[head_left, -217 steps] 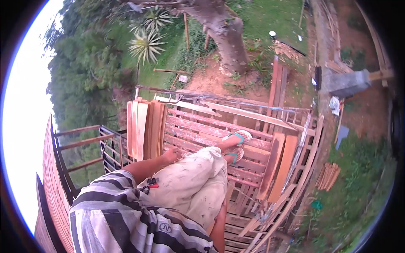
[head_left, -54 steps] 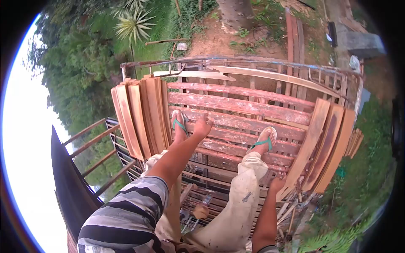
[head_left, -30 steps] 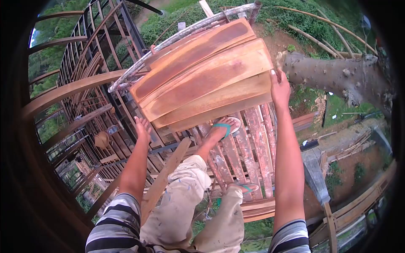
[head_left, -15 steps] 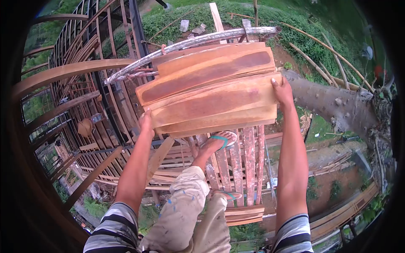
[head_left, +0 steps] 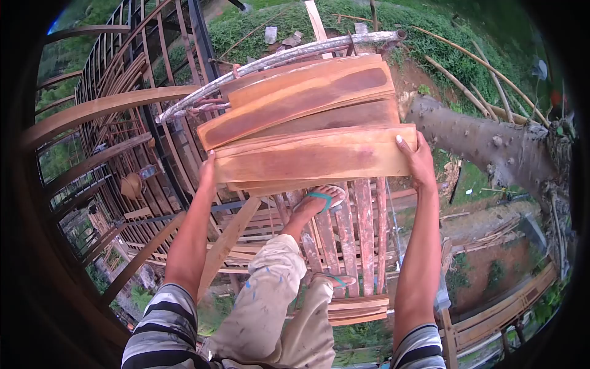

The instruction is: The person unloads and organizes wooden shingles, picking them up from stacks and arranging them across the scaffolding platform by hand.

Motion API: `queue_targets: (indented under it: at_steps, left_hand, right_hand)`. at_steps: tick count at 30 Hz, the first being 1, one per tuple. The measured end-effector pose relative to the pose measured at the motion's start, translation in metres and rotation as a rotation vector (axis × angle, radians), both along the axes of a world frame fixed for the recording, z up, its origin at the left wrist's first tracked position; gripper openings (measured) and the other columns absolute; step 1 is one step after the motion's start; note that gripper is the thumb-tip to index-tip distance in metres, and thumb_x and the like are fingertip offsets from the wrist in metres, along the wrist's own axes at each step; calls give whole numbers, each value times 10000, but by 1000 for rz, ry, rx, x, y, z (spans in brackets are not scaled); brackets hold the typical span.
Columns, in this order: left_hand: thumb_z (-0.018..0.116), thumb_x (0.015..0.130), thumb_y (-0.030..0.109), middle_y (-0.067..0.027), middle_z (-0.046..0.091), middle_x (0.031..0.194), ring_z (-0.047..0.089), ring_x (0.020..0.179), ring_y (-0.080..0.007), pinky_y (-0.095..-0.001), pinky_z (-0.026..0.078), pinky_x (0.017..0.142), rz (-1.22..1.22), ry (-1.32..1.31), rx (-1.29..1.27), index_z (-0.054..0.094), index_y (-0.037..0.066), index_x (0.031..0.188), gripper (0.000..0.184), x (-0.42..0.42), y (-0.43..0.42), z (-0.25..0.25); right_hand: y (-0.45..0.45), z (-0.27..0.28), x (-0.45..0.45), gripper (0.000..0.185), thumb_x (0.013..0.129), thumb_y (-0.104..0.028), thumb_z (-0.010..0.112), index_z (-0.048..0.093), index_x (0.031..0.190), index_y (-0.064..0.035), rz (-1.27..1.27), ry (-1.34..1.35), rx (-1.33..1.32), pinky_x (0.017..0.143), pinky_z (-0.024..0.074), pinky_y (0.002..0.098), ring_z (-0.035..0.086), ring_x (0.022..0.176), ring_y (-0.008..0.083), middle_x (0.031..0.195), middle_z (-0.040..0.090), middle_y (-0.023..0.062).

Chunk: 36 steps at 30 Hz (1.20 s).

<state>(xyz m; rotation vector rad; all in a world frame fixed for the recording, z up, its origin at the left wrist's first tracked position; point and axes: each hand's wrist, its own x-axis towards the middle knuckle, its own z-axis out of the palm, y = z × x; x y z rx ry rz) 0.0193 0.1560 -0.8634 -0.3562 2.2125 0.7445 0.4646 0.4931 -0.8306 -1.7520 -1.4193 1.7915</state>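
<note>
In the head view, I see the left hand (head_left: pixel 208 171) and right hand (head_left: pixel 420 162) gripping opposite ends of a bundle of flat, orange-brown wooden boards (head_left: pixel 313 161). The right thumb presses its face, fingers curled around the end; the left thumb sits at the corner, its other fingers mostly hidden. Behind lie similar dark-stained brown boards (head_left: pixel 301 104), near a whitish, paint-flecked metal rail (head_left: pixel 295 52).

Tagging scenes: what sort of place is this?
Probably an outdoor construction site: a raised slatted platform underfoot, open framing at left, and a bundle of planks being held.
</note>
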Motion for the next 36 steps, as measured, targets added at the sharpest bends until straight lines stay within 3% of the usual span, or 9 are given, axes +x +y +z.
queue_targets:
  at_steps: [4, 12, 16, 19, 23, 25, 31, 35, 36]
  left_hand:
    - [642, 914, 604, -150, 588, 1390, 553, 1276, -280, -438, 393, 1095, 24, -89, 87, 554, -17, 1385, 784, -30, -45, -30]
    - [673, 871, 638, -127, 587, 1406, 506, 1344, -297, -481, 273, 1171, -345, -124, -61, 571, 60, 1402, 792, 27, -12, 42]
    - [803, 840, 463, -125, 548, 1410, 489, 1318, -259, -442, 371, 1108, -517, -80, 62, 491, 43, 1452, 805, 32, -30, -1]
    - [816, 836, 429, -122, 547, 1394, 489, 1313, -268, -451, 379, 1092, -451, 200, 50, 451, 68, 1480, 823, 72, -13, 2]
    - [780, 818, 549, -112, 558, 1364, 489, 1291, -258, -413, 390, 1046, -521, -49, -166, 482, 93, 1449, 833, 62, 12, 16]
    - [740, 822, 617, -73, 643, 1220, 544, 1132, -228, -431, 388, 986, -512, -211, -178, 603, 109, 1313, 720, 31, 10, 1]
    - [786, 857, 461, 10, 620, 1028, 561, 1062, -190, -405, 378, 1017, -628, -420, -174, 598, 163, 1197, 490, 9, 35, 5]
    - [781, 871, 379, -18, 584, 1261, 505, 1231, -178, -423, 344, 1078, -981, -525, -68, 527, 136, 1325, 574, 99, 87, 42]
    - [773, 877, 351, -33, 489, 1457, 420, 1376, -198, -456, 296, 1148, -1090, -598, -135, 408, 119, 1471, 734, 112, 104, 40]
  right_hand:
    - [-40, -5, 29, 550, 873, -313, 801, 582, 1263, 6, -62, -10, -65, 909, 512, 337, 647, 1011, 192, 1141, 673, 136]
    - [-177, -16, 124, 508, 902, -284, 785, 567, 1259, 4, -362, 48, -225, 932, 501, 343, 631, 1018, 184, 1125, 666, 115]
    - [-244, -23, 175, 504, 929, -292, 756, 547, 1277, 7, -429, -38, -229, 946, 494, 340, 619, 1057, 193, 1169, 646, 130]
    - [-278, -20, 193, 525, 941, -302, 739, 536, 1308, 13, -508, -28, -284, 962, 491, 340, 621, 1084, 207, 1212, 635, 150]
    - [-300, -30, 199, 568, 951, -296, 724, 507, 1373, 15, -561, 21, -383, 982, 486, 347, 621, 1115, 221, 1210, 649, 162]
    - [-306, -25, 199, 558, 958, -288, 714, 505, 1378, 14, -569, -37, -394, 991, 481, 352, 620, 1116, 224, 1195, 656, 157]
    - [-390, -61, 230, 543, 962, -274, 707, 506, 1385, 0, -673, 117, -246, 1040, 442, 353, 582, 1166, 208, 1277, 619, 135]
    - [-484, -32, 277, 607, 925, -218, 735, 452, 1419, -7, -930, 214, -197, 1055, 423, 342, 545, 1212, 206, 1305, 588, 117]
    - [-512, -16, 290, 626, 908, -204, 744, 439, 1420, -14, -959, 195, -210, 1055, 423, 342, 545, 1211, 206, 1297, 589, 112]
